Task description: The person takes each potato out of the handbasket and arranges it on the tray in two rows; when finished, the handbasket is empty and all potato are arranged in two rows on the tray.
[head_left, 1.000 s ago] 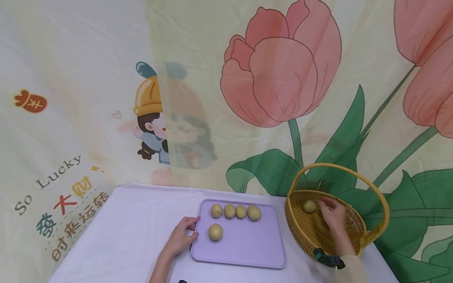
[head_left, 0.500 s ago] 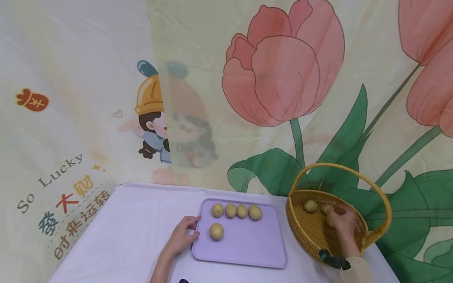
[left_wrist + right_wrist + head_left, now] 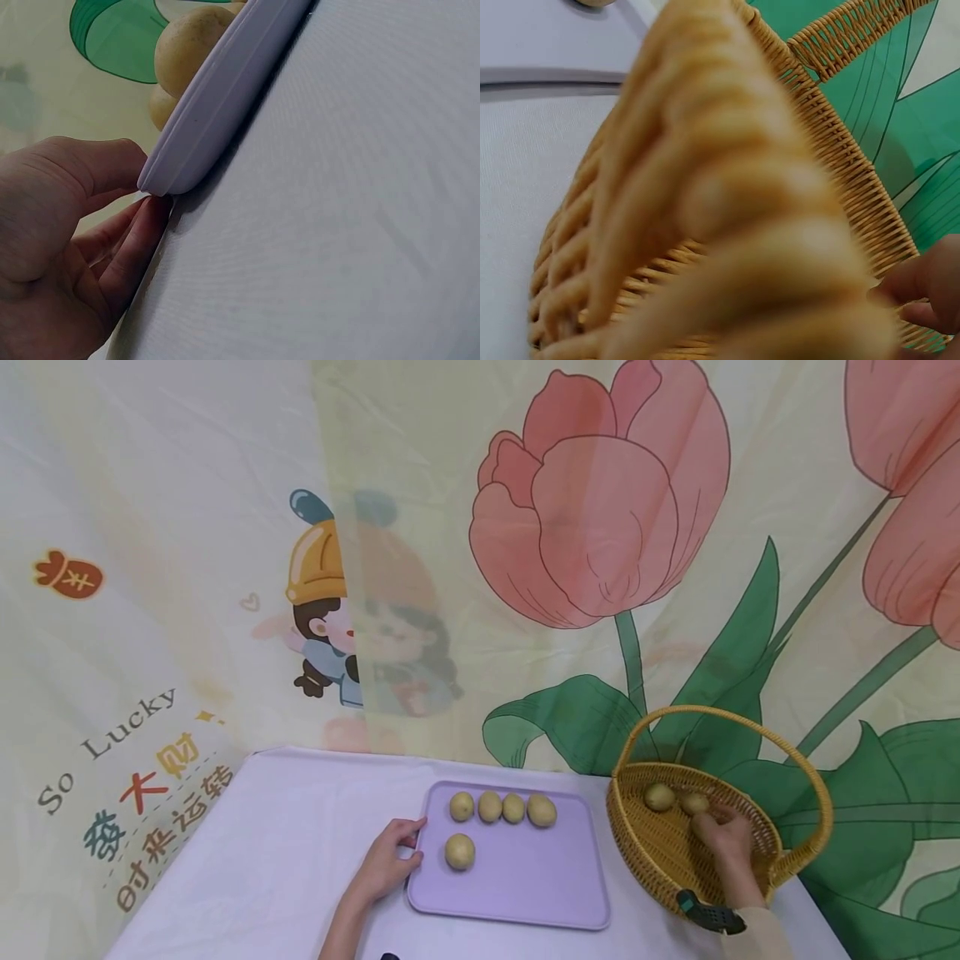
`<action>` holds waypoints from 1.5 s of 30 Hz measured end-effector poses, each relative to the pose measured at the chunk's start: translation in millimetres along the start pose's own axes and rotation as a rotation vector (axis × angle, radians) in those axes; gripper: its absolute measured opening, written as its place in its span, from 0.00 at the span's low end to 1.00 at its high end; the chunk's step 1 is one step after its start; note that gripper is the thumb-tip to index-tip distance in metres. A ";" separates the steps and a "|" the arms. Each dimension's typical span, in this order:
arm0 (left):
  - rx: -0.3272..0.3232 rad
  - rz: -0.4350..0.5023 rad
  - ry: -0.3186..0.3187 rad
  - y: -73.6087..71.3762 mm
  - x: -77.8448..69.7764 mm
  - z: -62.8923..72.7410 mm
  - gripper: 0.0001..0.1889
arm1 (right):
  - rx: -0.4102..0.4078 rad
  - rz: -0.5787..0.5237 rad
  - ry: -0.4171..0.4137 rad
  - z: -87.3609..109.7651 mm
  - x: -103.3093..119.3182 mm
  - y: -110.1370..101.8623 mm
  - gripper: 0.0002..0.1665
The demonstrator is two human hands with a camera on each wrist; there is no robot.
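Note:
At its left edge, my left hand [image 3: 388,860] pinches a lilac tray [image 3: 532,885]. The left wrist view shows the thumb and fingers on either side of the tray's rim [image 3: 202,112]. Several potatoes [image 3: 541,811] form a row along the tray's far side, with one potato [image 3: 460,852] apart at the left. Inside a wicker basket [image 3: 637,860], my right hand [image 3: 727,839] reaches down beside a potato [image 3: 694,803]. Another potato [image 3: 660,797] lies to its left. Whether the right fingers hold something is unclear; the basket's wall [image 3: 735,180] blocks much of the right wrist view.
An arched handle [image 3: 750,720] rises over the basket, to the right of the tray. Both stand on a white-covered table [image 3: 285,827]. A printed cloth [image 3: 600,527] with tulips hangs close behind. A small dark object [image 3: 390,956] shows at the bottom edge.
My right hand has shifted rightward and nearer within the basket since one second ago, and a second potato now shows there. My left hand stays at the tray's edge.

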State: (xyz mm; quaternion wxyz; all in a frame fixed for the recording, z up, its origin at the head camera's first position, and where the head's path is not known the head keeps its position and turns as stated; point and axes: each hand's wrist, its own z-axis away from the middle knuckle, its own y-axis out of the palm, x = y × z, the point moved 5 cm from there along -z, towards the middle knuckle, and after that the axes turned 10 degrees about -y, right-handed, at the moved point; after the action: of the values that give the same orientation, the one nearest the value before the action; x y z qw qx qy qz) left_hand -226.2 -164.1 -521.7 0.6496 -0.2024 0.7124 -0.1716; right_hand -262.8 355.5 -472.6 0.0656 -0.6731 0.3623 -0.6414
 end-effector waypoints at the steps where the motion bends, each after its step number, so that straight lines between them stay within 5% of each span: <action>1: 0.002 0.004 0.001 0.0 0.0 0.3 0.27 | -0.012 -0.001 -0.003 0.4 -0.6 0.2 0.33; 14: 0.005 -0.011 0.001 0.0 -2.4 2.0 0.27 | -0.090 0.005 -0.021 6.1 -5.6 -1.9 0.29; 45: 0.020 -0.004 -0.012 -1.3 -2.7 1.6 0.27 | 0.107 -0.009 -0.025 26.3 39.6 3.1 0.32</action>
State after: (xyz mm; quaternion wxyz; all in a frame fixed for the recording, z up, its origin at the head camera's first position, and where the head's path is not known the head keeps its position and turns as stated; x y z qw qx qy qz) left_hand -224.4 -163.9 -518.9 0.6555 -0.1985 0.7064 -0.1788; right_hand -243.6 320.7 -446.5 0.1031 -0.6783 0.3236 -0.6515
